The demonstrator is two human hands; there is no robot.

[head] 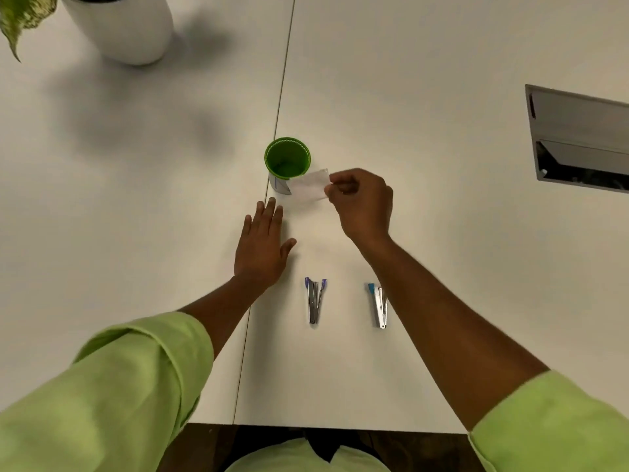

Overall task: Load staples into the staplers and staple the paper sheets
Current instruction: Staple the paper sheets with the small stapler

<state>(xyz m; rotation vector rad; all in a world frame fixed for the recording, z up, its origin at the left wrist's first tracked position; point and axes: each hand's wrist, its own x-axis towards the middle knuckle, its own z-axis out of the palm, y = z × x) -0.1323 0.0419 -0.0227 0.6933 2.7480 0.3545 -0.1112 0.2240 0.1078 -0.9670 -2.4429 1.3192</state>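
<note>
Pale and nearly white, the bench (425,80) filled most of what we saw, with a thin seam (269,185) running from its far edge toward us. At the far left stood a white planter (126,25) with a green leaf (20,15) hanging beside it, and at the right edge a grey cable hatch (578,137) was set into the surface. Near the middle, right on the seam, sat a green cup (287,160); we could not tell what, if anything, lay inside it. Our right hand (362,201) hovered just right of the cup, thumb and fingertips pinching one end of a small paper sheet (311,185), whose other end reached toward the base of the cup. Something white with a dark edge showed at the cup's near side, too blurred for us to name. Our left hand (262,245) was spread open, fingers straight and together, palm down over the seam just near of the cup and gripping nothing; whether it touched the bench we could not tell. Closer to us, two staplers lay on the bench, both swung open in a narrow V with the wide end pointing away. We saw the purple-tipped stapler (315,301) on the left and the blue-tipped stapler (379,306) to its right, partly covered by our right forearm. Both arms wore rolled light green sleeves (136,386).
</note>
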